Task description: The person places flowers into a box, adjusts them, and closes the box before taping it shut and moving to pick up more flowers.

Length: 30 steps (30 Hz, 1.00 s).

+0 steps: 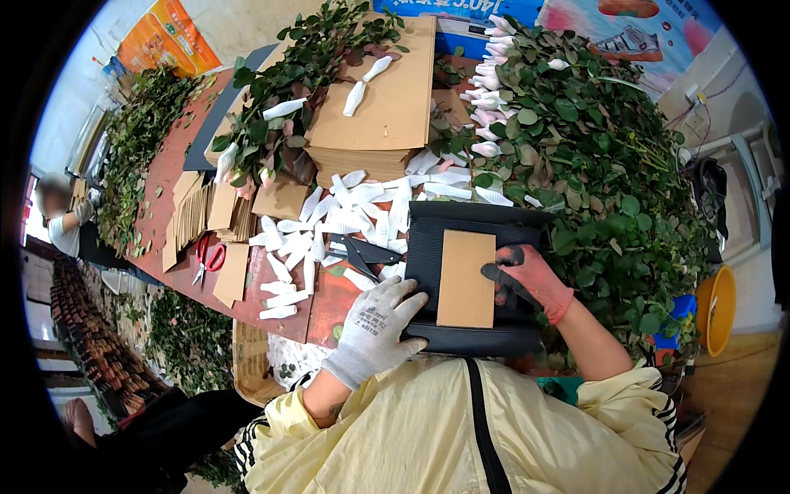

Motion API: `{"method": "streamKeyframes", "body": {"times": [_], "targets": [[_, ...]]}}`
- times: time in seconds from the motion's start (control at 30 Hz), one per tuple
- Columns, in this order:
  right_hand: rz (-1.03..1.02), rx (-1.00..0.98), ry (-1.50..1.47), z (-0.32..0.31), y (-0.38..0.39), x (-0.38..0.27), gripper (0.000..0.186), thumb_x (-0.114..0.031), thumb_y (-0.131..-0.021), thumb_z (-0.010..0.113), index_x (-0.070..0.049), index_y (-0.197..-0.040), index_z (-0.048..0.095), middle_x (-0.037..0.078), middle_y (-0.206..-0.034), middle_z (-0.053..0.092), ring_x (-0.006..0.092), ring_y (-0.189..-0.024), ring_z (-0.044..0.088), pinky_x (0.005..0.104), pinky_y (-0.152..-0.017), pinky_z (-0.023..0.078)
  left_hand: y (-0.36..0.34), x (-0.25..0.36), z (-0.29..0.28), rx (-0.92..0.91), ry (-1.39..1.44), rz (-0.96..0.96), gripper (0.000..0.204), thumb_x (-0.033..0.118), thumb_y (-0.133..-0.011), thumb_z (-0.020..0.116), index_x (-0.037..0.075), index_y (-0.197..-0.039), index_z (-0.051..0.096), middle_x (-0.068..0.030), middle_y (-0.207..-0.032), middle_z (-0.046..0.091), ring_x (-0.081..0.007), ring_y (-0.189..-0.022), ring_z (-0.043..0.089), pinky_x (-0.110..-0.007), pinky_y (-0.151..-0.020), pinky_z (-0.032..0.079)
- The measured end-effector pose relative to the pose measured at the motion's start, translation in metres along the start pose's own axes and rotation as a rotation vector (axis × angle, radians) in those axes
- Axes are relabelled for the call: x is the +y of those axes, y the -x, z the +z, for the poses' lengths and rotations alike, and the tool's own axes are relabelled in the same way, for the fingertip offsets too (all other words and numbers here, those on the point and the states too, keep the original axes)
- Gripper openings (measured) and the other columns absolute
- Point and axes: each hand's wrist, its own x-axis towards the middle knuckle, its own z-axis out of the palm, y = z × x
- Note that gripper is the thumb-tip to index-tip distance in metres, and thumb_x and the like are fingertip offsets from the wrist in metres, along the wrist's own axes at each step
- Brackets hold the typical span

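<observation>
- Resting: my left hand [374,331], grey-gloved, fingers spread, at the left side of a black ribbed sheet [425,247]
- One brown cardboard piece [467,284], flat upon that sheet
- My right hand [531,278], pink-gloved, apart from the left, fingers curled at the cardboard's right edge; clamped or not, I cannot tell
- White sleeves [346,218], heaped beyond

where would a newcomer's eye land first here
Probably on the tan card lying on the black sheet at front centre, the grey-gloved left hand at the sheet's left and the red-and-black-gloved right hand at the card's right edge. Next, perhaps, the white sleeves strewn left of and beyond the sheet, bright against the red table. Then the leafy heap along the right.
</observation>
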Motion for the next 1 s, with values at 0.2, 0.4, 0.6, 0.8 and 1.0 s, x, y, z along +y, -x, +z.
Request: {"method": "streamKeyframes", "body": {"times": [0.2,0.4,0.6,0.8,1.0], "targets": [[0.055,0.22,0.478,0.022,-0.003,-0.013,0.018,-0.018,-0.081,0.062,0.0,-0.083,0.061,0.011,-0.072,0.063,0.0204,-0.06,0.064,0.0353,-0.053,0.053,0.003,-0.008,0.013,0.05,-0.013,0.056,0.058,0.028,-0.063,0.076,0.009,-0.116,0.058,-0.0106,-0.124,0.054,-0.0347,-0.122,0.045,-0.046,-0.098,0.038],[-0.153,0.333,1.063,0.03,-0.009,-0.008,0.033,-0.037,-0.077,0.065,-0.005,-0.084,0.065,0.014,-0.081,0.066,0.0297,-0.076,0.064,0.0405,-0.071,0.051,-0.006,-0.002,0.01,0.042,0.018,0.014,0.056,0.027,-0.064,0.074,0.01,-0.115,0.059,-0.0096,-0.122,0.055,-0.0343,-0.118,0.048,-0.045,-0.096,0.039],[-0.214,0.32,1.188,0.035,-0.01,-0.008,0.037,-0.042,-0.075,0.067,-0.006,-0.085,0.064,0.013,-0.083,0.065,0.0298,-0.082,0.063,0.0409,-0.071,0.051,-0.007,-0.001,0.012,0.079,0.016,0.007,0.052,0.027,-0.063,0.075,0.014,-0.112,0.062,-0.0084,-0.123,0.055,-0.0332,-0.117,0.048,-0.045,-0.095,0.04],[-0.277,0.345,1.11,0.025,-0.016,0.0,0.037,-0.042,-0.073,0.068,-0.007,-0.086,0.064,0.011,-0.083,0.066,0.0288,-0.084,0.063,0.0403,-0.073,0.051,-0.008,-0.003,0.02,0.102,-0.016,0.066,0.036,0.027,-0.062,0.075,0.014,-0.095,0.069,-0.0065,-0.116,0.06,-0.0336,-0.116,0.048,-0.046,-0.096,0.039],[-0.207,0.318,1.098,0.03,-0.013,-0.006,0.036,-0.041,-0.073,0.068,-0.008,-0.087,0.065,0.012,-0.085,0.066,0.0291,-0.085,0.063,0.0413,-0.074,0.05,-0.006,-0.003,0.026,0.086,0.026,0.162,0.036,0.028,-0.067,0.071,0.009,-0.097,0.066,-0.0079,-0.111,0.061,-0.0305,-0.114,0.051,-0.047,-0.096,0.039]]}}
